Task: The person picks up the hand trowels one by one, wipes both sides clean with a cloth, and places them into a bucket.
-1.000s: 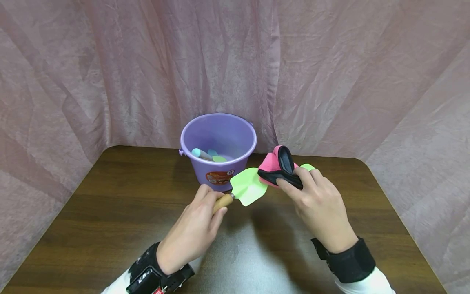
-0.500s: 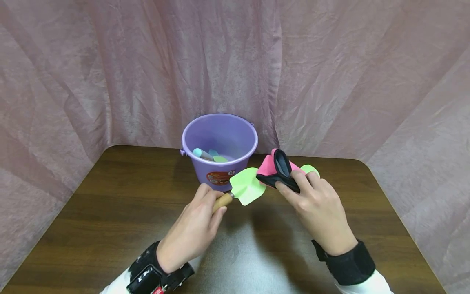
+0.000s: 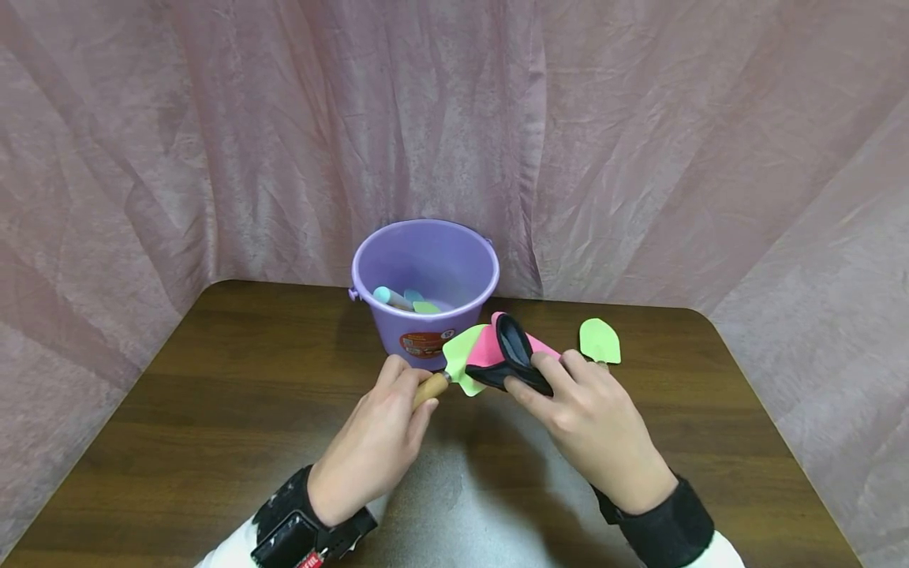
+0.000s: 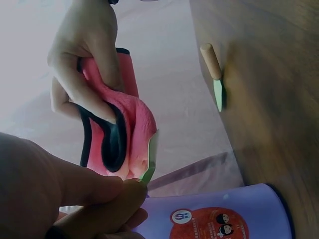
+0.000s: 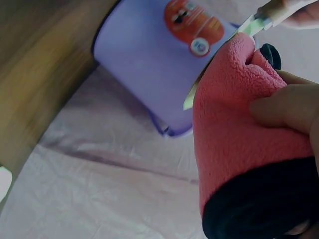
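My left hand (image 3: 376,434) grips the wooden handle (image 3: 429,389) of a small toy trowel, its light-green blade (image 3: 458,353) pointing right in the head view. In my right hand (image 3: 596,426) is a folded pink cloth (image 3: 490,348) with black edging, pinched between thumb and fingers. The cloth lies against the blade and covers much of its right part. From the left wrist, the blade shows edge-on beside the fleecy pink cloth (image 4: 142,117). The right wrist view has the cloth (image 5: 234,114) bunched over the blade, with only a green edge showing.
A purple bucket (image 3: 387,319) stands at the back of the wooden table (image 3: 234,379), behind the trowel. Inside it lie a light-blue-ended handle (image 3: 393,298) and a green piece (image 3: 426,308). Another green-bladed tool (image 3: 600,341) with a wooden handle lies back right. A pink curtain (image 3: 284,142) hangs behind.
My right hand has moved left and toward me with the cloth, which now overlaps more of the trowel blade. More of the green tool at back right shows. The left hand has barely moved.
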`<move>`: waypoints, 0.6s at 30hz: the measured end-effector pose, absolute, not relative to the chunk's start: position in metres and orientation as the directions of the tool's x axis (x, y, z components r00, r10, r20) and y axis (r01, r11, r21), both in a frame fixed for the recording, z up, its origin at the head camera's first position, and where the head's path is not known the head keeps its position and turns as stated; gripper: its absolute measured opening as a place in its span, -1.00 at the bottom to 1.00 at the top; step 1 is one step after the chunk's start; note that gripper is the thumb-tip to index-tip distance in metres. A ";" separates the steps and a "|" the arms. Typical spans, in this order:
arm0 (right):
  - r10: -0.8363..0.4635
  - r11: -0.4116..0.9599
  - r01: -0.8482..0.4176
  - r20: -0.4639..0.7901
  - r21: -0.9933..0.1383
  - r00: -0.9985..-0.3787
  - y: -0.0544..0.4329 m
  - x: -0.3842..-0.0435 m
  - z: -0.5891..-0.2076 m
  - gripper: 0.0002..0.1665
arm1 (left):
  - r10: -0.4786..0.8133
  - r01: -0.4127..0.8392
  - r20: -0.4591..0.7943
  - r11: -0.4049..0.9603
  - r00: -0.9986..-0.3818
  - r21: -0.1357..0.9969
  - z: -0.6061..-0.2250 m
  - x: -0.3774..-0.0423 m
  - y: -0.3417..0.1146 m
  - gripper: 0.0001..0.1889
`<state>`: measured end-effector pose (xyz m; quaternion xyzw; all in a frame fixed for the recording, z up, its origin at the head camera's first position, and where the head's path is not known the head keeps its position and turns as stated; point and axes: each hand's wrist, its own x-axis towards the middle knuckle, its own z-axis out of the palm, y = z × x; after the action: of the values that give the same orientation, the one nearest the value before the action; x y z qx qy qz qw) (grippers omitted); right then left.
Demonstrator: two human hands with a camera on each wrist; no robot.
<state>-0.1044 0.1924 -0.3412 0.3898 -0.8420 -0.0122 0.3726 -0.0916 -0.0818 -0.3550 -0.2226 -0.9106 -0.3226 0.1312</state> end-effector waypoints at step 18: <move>-0.635 0.603 -0.794 0.647 0.075 -0.421 0.185 -0.094 -0.341 -0.55 | 0.304 0.449 0.333 0.671 -0.893 0.590 -0.352 -0.094 -0.083 -0.70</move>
<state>-0.0945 0.1846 -0.3406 0.4285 -0.8341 0.1223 0.3251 -0.0935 -0.0827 -0.3519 -0.2072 -0.9082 -0.3485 0.1037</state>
